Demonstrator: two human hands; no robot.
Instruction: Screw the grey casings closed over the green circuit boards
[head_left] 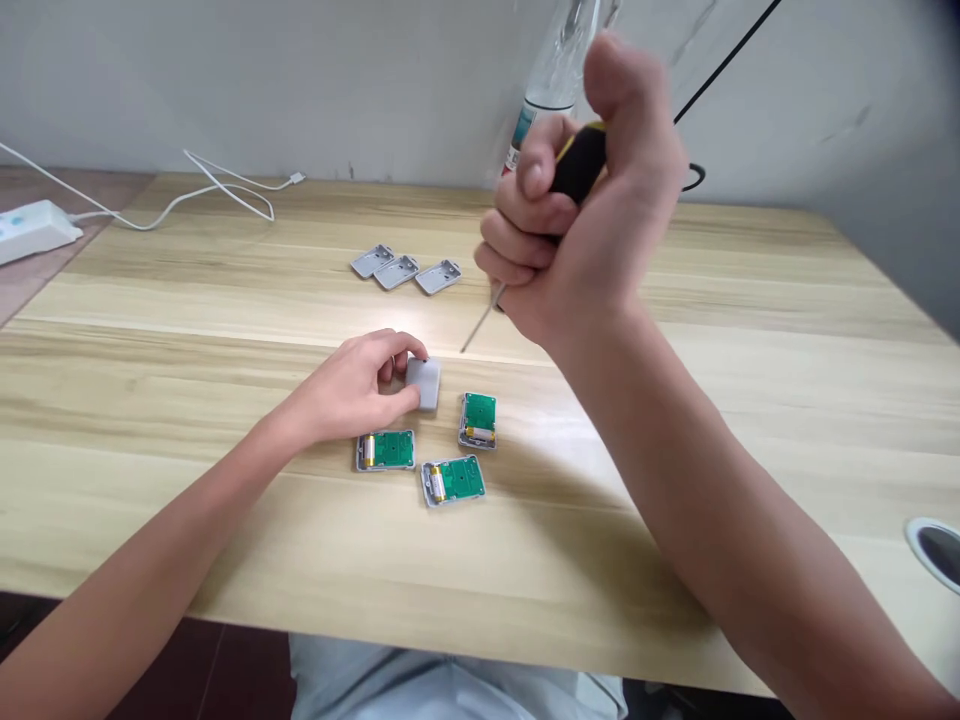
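Observation:
Between thumb and fingers, my left hand (367, 385) grips a small closed grey plastic case (424, 384) at the tabletop. My right hand (592, 200) is raised above the table to the right, wrapped round the black and yellow handle of a screwdriver (581, 165). Its thin shaft slants down and left, with the tip in the air apart from the case. Around the left hand lie three opened case halves with green circuit boards and batteries: one on the left (386, 451), one at the front (454, 481) and one on the right (478, 420).
Farther back lie three grey case covers (396, 271), hollow side up. A white cable (217, 185) and a white power strip (36, 230) are at the back left. Behind my right hand stands a clear bottle (551, 85). A round grommet (937, 550) sits at the right.

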